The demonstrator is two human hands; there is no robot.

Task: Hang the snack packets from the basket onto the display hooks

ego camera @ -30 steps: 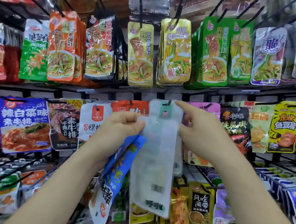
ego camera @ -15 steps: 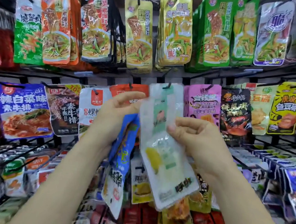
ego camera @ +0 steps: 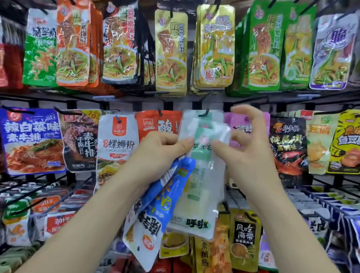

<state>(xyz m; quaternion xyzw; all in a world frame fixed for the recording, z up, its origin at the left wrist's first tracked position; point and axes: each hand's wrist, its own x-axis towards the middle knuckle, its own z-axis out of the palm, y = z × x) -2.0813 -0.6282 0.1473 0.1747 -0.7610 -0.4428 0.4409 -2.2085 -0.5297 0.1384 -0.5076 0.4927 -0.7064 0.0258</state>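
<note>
A pale see-through snack packet [ego camera: 200, 183] hangs upright in the middle of the rack, its long axis running top to bottom, printed side toward the camera, its top edge just under a black display hook [ego camera: 205, 112]. Whether its hole is on the hook cannot be told; another pale packet [ego camera: 190, 117] already hangs right behind it. The left hand [ego camera: 161, 156] pinches the packet's upper left edge with its thumb, and the same hand grips a blue and white packet [ego camera: 155, 213] that slants down and to the left below the pale one. The right hand [ego camera: 246, 147] touches the packet's upper right with thumb and forefinger, its other fingers spread wide above. Left of the packet hangs a red packet [ego camera: 156, 122]; right of it a pink packet [ego camera: 240, 125].
</note>
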